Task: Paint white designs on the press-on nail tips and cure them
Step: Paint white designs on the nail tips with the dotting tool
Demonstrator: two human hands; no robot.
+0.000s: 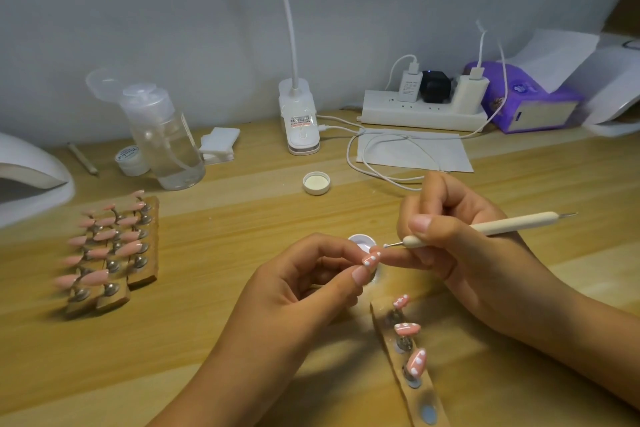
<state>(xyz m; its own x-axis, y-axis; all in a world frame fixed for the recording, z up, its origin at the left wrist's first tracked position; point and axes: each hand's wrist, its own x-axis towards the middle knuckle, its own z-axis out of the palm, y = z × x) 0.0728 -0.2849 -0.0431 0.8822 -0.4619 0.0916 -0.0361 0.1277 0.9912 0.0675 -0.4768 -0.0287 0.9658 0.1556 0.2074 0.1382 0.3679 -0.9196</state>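
My left hand [311, 274] pinches a pink nail tip [371, 259] with white dots between thumb and forefinger. My right hand [460, 239] grips a cream dotting pen [485, 226]; its metal ball end, loaded with white, sits just above the tip. A small open pot of white paint [359, 241] lies right behind the fingers. Below, a wooden holder strip [391, 357] carries three pink tips with white dots [407, 328]. At the left, wooden holders carry several plain pink tips [104, 243].
A white curing lamp [27, 177] stands at the left edge. Behind are a clear pump bottle [162, 139], a small jar [130, 158], cotton pads [218, 146], a loose cap [316, 183], a clip lamp base [299, 118], a power strip [422, 111] with cables, and a purple tissue pack [530, 100].
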